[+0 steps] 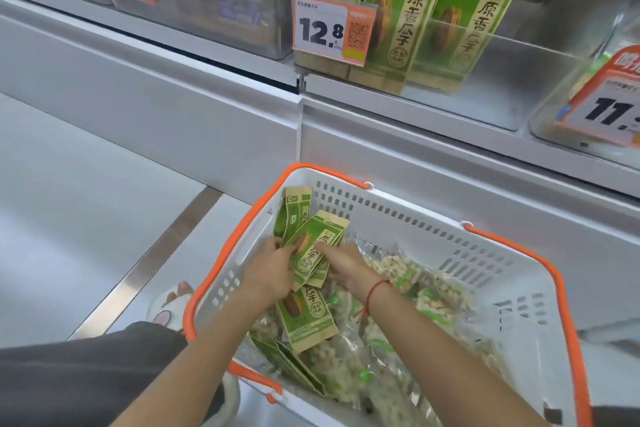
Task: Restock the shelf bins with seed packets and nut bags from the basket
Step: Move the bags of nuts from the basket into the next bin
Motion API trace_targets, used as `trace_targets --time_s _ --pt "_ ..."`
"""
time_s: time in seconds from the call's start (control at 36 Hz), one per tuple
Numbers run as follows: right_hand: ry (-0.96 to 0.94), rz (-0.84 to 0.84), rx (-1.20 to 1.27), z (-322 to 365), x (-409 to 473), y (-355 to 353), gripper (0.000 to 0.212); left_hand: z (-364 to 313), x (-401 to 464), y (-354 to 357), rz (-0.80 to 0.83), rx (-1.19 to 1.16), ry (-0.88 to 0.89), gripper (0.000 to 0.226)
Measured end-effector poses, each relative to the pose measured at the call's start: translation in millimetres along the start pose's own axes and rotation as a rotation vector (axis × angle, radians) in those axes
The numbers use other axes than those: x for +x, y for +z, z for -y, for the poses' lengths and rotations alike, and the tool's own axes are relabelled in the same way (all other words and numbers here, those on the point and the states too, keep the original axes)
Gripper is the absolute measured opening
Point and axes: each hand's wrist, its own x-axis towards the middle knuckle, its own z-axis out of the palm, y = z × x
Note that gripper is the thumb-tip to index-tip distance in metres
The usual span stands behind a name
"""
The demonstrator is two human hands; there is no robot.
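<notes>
Fingers [282,246] of the left hand [268,274] and right hand [348,265] grip a fanned bunch of green paper seed packets [311,253] inside the white plastic basket with orange handles [398,215], above clear nut bags [408,284], below the clear shelf bin [502,87] of matching packets.

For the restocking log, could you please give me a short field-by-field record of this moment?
setting: shop aisle, white basket with orange rim on the floor below the shelf
basket contents: green seed packets on the left, clear nut bags on the right
left hand: gripping a bunch of seed packets
right hand: fingers on the same bunch
shelf bin: clear, holds upright matching green packets
price tag: 12.8
progress: bunch not yet lifted out of the basket
</notes>
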Motion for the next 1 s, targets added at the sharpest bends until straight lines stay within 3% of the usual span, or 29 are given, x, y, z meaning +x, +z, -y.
trace_targets --time_s 0.19,0.33,0.42,0.47,0.53,0.61,0.83,1.0 --pt "0.000 -0.043 0.020 0 11 11 0.079 -1 15 -2 0.007 -0.047 -0.040 0.033" --pt "-0.069 0.084 0.116 0 -4 -21 0.031 -3 11 -20 0.016 -0.019 -0.097 0.026" --pt "-0.207 0.178 -0.012 5 -17 -61 0.053 -14 9 -30 0.034 -0.066 -0.059 0.037" --pt "-0.265 0.255 -0.026 13 -29 -90 0.063 -31 6 -36 0.100 -0.292 0.021 0.059" --pt "-0.308 0.353 0.005 25 -43 -115 0.061 -56 -2 -42 0.157 -0.519 0.158 0.084" --pt "-0.407 0.470 -0.012 44 -61 -142 0.057 -85 -14 -49 0.091 -0.652 0.354 0.070" --pt "-0.882 0.151 -0.235 116 -124 -176 0.048 -138 -26 -111 -0.315 -0.655 0.594 0.053" --pt "-1.298 -0.220 -0.378 161 -159 -186 0.049 -180 -30 -178 -0.349 -0.671 0.828 0.056"
